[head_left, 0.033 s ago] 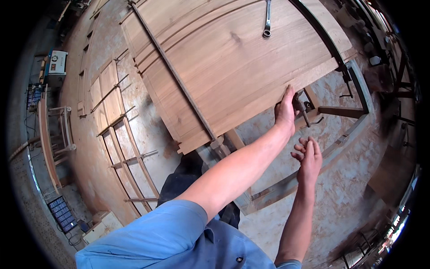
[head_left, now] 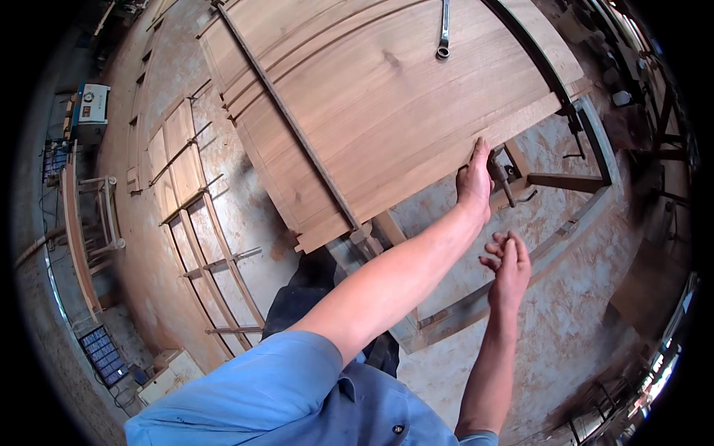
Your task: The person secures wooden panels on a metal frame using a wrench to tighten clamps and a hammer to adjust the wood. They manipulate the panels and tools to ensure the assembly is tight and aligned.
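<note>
A large wooden panel (head_left: 357,119) lies before me, with a metal bar clamp (head_left: 294,126) across its left part and a dark clamp bar (head_left: 537,61) across its right. My left hand (head_left: 474,182) is at the near edge, its thumb up against the wood. Its palm closes on another clamp (head_left: 500,172), whose screw end sticks out toward me; the other fingers are mostly hidden. Below that screw, my right hand (head_left: 509,271) hangs in the air, fingers loosely bent and apart, holding nothing. A combination wrench (head_left: 444,33) rests on the panel.
A metal frame (head_left: 595,141) and wooden crossbar (head_left: 565,183) support the panel's right side. On the floor to the left lies a clamped wooden frame (head_left: 201,245). Farther left are a white and blue machine (head_left: 94,104) and a wooden stand (head_left: 100,212).
My right hand has dropped slightly and shifted a little left, away from the clamp screw. My left hand stays at the panel's edge.
</note>
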